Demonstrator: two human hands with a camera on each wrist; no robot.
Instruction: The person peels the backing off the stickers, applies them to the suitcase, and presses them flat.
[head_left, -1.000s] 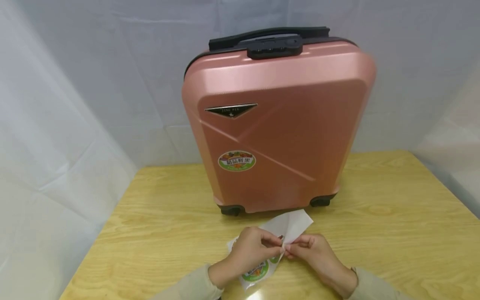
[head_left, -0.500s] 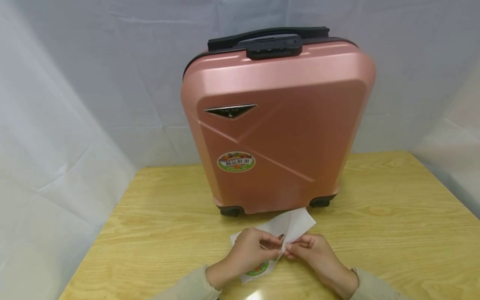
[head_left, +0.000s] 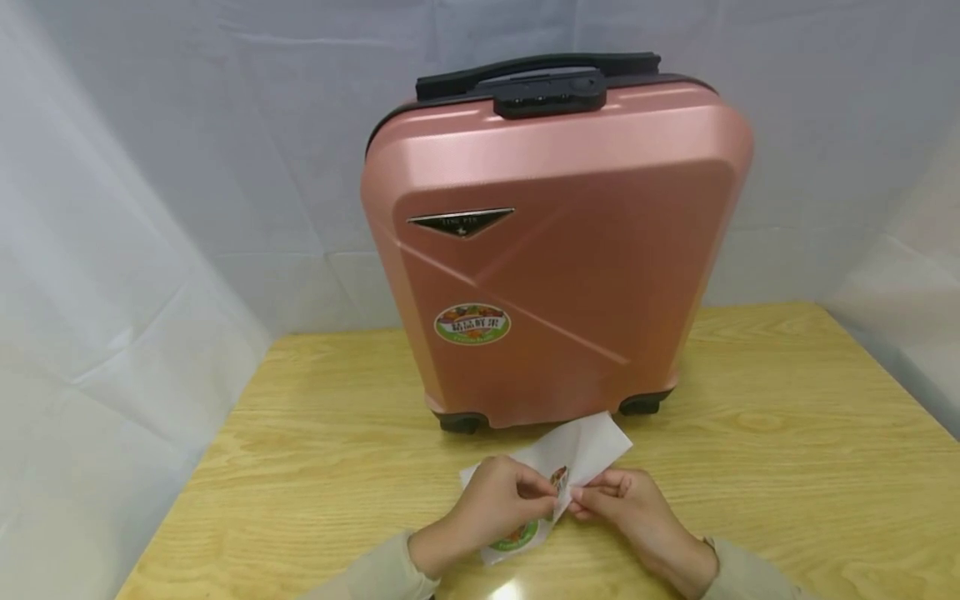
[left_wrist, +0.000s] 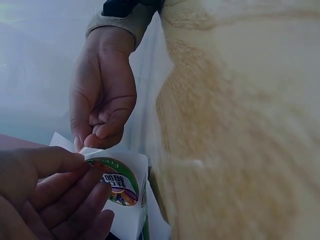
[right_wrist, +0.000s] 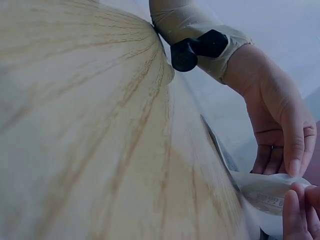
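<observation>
Above the wooden table, a white sticker sheet (head_left: pixel 596 443) with oval fruit stickers hangs between the two hands, bent and partly raised. With its fingertips my left hand (head_left: pixel 495 506) pinches the edge of one oval sticker (head_left: pixel 559 478), seen also as a green-rimmed sticker (left_wrist: pixel 120 182) in the left wrist view. My right hand (head_left: pixel 632 515) pinches the sheet just to the right, its fingertips close to the left ones. Another green sticker (head_left: pixel 517 537) shows below the left hand. How far the pinched sticker is off its backing is partly hidden by fingers.
A pink hard-shell suitcase (head_left: pixel 570 250) stands upright on the wooden table (head_left: pixel 787 467) behind the hands. On its front are one oval fruit sticker (head_left: pixel 472 324) and a dark triangular badge (head_left: pixel 461 222). White cloth (head_left: pixel 187 125) hangs behind and beside the table.
The sheet has turned slightly and its top corner has shifted up and right. The left fingertips have moved a little left, and more of the pinched sticker shows between the hands.
</observation>
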